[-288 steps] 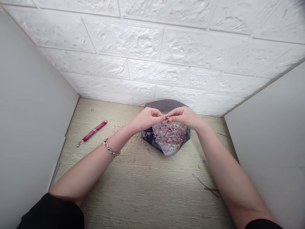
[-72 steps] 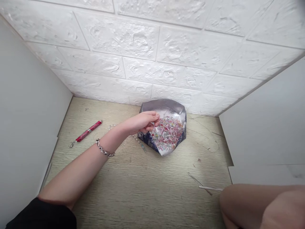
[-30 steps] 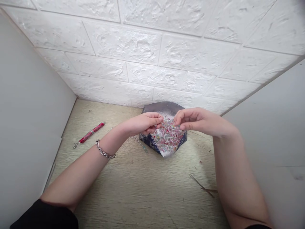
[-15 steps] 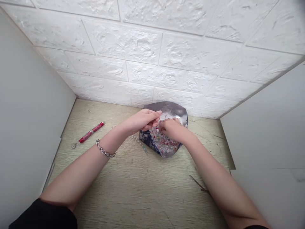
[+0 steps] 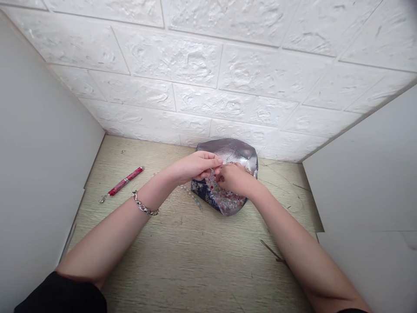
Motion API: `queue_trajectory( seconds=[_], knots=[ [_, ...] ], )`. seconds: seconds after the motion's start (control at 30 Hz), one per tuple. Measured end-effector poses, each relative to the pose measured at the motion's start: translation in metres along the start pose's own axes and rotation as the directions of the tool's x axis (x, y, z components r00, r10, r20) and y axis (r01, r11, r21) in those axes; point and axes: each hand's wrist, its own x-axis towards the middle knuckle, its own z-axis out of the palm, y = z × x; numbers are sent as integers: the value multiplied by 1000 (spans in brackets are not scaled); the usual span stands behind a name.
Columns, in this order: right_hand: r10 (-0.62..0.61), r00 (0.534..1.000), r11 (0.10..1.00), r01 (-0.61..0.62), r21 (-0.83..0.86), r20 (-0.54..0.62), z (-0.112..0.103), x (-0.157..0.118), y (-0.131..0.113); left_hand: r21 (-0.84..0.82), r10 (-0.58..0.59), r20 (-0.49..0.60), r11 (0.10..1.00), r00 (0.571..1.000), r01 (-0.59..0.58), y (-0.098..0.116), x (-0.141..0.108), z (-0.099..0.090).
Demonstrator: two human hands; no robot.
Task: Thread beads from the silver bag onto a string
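My left hand (image 5: pixel 202 166) is over the left side of an open silver-lined bag (image 5: pixel 228 148), its thumb and fingertips pinched together. Whatever thin thing it may hold is too small to make out. Inside the bag lie many small pink, red, white and clear beads (image 5: pixel 226 201). My right hand (image 5: pixel 235 177) reaches into the bag with its fingers curled down among the beads, close to the left fingertips; what is in its fingers is hidden. A short row of white and light-blue beads (image 5: pixel 197 202) lies on the table just left of the bag, below my left hand.
A red pen-like stick (image 5: pixel 126 181) with a metal clasp end lies on the wooden table (image 5: pixel 182 256) at left. A thin dark tool (image 5: pixel 271 250) is partly under my right forearm. A white brick-patterned wall (image 5: pixel 195 61) stands behind, with pale panels on both sides.
My right hand has shifted slightly left and its fingers have curled further among the beads. My left hand has moved a little to the right, still pinched.
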Motion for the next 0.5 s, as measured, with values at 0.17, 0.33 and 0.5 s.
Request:
queue_trajectory(
  seconds=[0.17,0.33,0.5],
  knots=[
    [-17,1000,1000,17,8,7,0,0,-2,-4,17,-8,1000,1000,-17,1,0,1],
    [57,998,998,-56,35,-9,3,0,-3,-12,33,-22,999,999,-33,3,-2,3],
    [96,995,995,-96,24,-20,6,2,-1,-20,39,-26,999,999,-40,3,-2,3]
  ],
)
